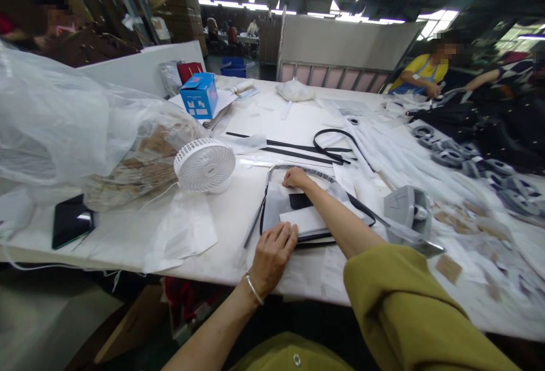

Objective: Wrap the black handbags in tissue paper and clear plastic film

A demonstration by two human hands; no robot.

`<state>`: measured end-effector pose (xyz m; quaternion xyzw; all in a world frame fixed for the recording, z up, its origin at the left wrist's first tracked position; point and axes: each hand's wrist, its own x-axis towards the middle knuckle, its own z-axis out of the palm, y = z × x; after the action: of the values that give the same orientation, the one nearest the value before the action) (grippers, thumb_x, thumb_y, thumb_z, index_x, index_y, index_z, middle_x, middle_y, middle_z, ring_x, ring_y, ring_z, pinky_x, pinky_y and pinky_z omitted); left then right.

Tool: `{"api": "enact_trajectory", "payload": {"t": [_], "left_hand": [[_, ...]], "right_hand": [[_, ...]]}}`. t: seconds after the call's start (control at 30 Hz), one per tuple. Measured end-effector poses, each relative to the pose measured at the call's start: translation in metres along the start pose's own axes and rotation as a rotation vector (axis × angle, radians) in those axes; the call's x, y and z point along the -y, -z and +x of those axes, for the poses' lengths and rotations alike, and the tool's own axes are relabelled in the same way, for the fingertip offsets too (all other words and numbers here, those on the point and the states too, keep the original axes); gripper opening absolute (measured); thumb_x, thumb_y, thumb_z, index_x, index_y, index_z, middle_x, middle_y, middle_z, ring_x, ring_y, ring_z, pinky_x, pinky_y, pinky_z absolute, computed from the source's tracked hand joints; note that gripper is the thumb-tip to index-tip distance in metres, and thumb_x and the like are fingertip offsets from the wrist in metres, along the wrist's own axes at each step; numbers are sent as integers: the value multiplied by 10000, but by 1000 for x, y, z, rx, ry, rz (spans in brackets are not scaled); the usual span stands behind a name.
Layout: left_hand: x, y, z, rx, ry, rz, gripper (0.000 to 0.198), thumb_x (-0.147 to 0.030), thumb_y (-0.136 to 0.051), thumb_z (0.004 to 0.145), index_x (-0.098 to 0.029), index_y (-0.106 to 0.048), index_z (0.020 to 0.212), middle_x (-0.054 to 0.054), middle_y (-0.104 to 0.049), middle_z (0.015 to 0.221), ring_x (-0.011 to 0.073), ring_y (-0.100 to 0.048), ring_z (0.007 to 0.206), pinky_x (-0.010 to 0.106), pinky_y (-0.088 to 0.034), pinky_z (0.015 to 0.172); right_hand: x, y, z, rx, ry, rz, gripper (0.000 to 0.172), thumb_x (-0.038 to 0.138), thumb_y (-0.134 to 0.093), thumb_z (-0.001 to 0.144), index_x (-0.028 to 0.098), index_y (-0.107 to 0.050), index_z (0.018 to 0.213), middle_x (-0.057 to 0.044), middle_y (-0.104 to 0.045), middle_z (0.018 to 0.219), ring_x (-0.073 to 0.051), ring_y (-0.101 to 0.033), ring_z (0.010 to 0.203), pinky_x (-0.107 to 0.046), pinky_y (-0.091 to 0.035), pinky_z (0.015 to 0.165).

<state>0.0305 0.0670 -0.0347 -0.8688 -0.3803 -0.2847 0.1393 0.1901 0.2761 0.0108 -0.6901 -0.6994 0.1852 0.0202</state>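
While the left hand [272, 253] lies flat and palm down at lower centre of the frame, fingers together, its fingertips touch the near edge of a clear bag [276, 206] on the white surface [230, 217]. A white sheet [310, 221] and a dark piece lie in or on the bag; which, I cannot tell. The right hand [296, 178] sits at the bag's far end with its fingers curled down onto the edge; whether it pinches the plastic cannot be told. A small white fan [205, 165] stands just left of the bag. Black straps [298, 149] lie beyond it. A blue box [198, 95] sits in the upper left, a black phone [71, 221] at the left edge, and grey rings [451, 158] at the right. A person in yellow [421, 73] works at the upper right.
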Motion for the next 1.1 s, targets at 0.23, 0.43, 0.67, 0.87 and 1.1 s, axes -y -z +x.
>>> {"api": "enact_trajectory", "payload": {"t": [0.23, 0.43, 0.67, 0.87, 1.1], "left_hand": [[0, 1, 1, -10, 1, -21, 353, -138, -395, 983, -142, -545, 1302, 111, -655, 1241, 208, -584, 1173, 359, -484, 962], [0, -1, 0, -9, 7, -20, 355, -145, -409, 980, -143, -539, 1311, 113, -651, 1247, 207, -579, 1180, 351, -493, 940], [0, 0, 0, -9, 15, -29, 346, -155, -408, 985, -146, -547, 1301, 113, -655, 1239, 204, -586, 1166, 344, -493, 928], [0, 1, 2, -5, 15, -25, 344, -155, -399, 988, -153, -553, 1295, 116, -657, 1238, 208, -590, 1167, 340, -487, 931], [0, -1, 2, -10, 21, -34, 349, -150, -393, 989, -140, -543, 1304, 104, -656, 1247, 212, -591, 1161, 351, -491, 912]], "right_hand": [[-4, -6, 3, -106, 71, 72, 107, 198, -592, 810, 174, -672, 877, -52, -717, 956, -177, -626, 923, -231, -421, 775], [-1, -4, 9, -211, 42, 171, 122, 174, -497, 855, 174, -598, 924, -73, -690, 924, -192, -616, 885, -273, -434, 772], [-10, 13, -18, -264, 54, 260, 335, 268, -654, 809, 165, -537, 1105, -75, -678, 994, -188, -634, 871, -292, -477, 761], [6, 10, -64, -216, 341, 62, 234, 339, -508, 926, 182, -679, 905, -81, -709, 959, -208, -615, 930, -282, -412, 836], [19, 2, -70, 104, 278, -2, 544, 581, -339, 973, 182, -704, 919, -96, -732, 951, -205, -650, 873, -259, -393, 707]]}}
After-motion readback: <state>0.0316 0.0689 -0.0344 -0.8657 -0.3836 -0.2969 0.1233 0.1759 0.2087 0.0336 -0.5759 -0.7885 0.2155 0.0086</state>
